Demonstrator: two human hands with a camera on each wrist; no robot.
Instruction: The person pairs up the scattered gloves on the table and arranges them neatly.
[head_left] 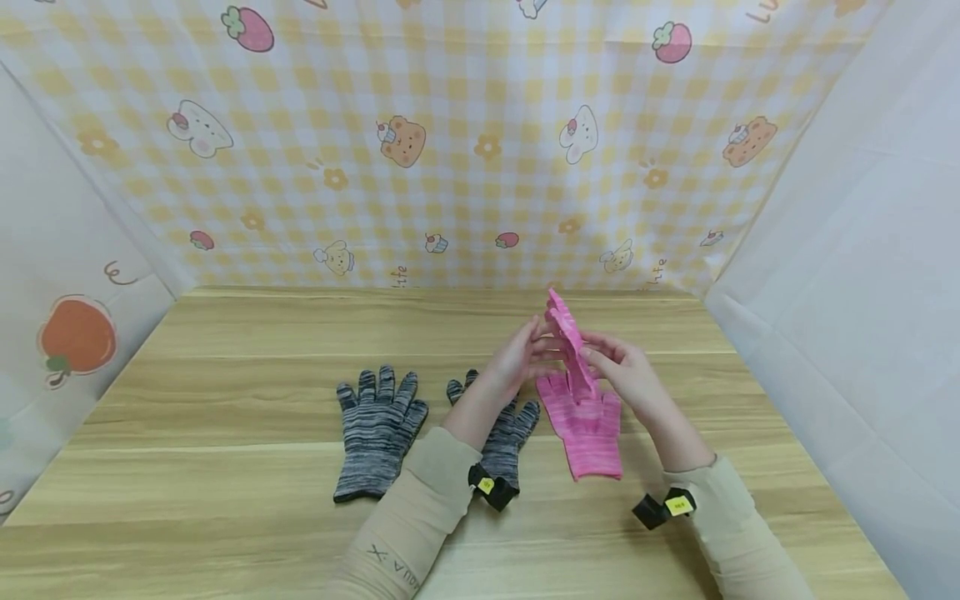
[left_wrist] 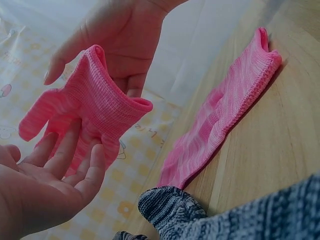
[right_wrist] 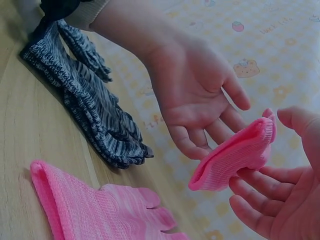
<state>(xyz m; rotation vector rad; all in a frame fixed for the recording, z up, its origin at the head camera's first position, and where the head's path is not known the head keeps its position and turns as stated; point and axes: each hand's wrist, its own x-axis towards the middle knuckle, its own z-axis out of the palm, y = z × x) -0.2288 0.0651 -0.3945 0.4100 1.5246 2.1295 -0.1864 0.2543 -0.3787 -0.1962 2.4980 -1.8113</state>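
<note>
A pink knitted glove (head_left: 572, 346) is held up on edge between my two hands, its cuff opening visible in the left wrist view. My left hand (head_left: 517, 358) touches one side with loosely extended fingers (left_wrist: 65, 150), thumb apart from the glove. From the other side my right hand (head_left: 626, 371) touches it with nearly straight fingers (right_wrist: 265, 192); its thumb stands off the fabric. Below them a second pink glove (head_left: 588, 437) lies flat on the table. A grey-black glove (head_left: 508, 446) lies under my left forearm, partly hidden.
Another grey-black glove (head_left: 378, 437) lies flat further left on the wood-grain table (head_left: 225, 467). A yellow checked cloth (head_left: 480, 167) hangs behind the table, with white cloth walls (head_left: 862, 250) at both sides.
</note>
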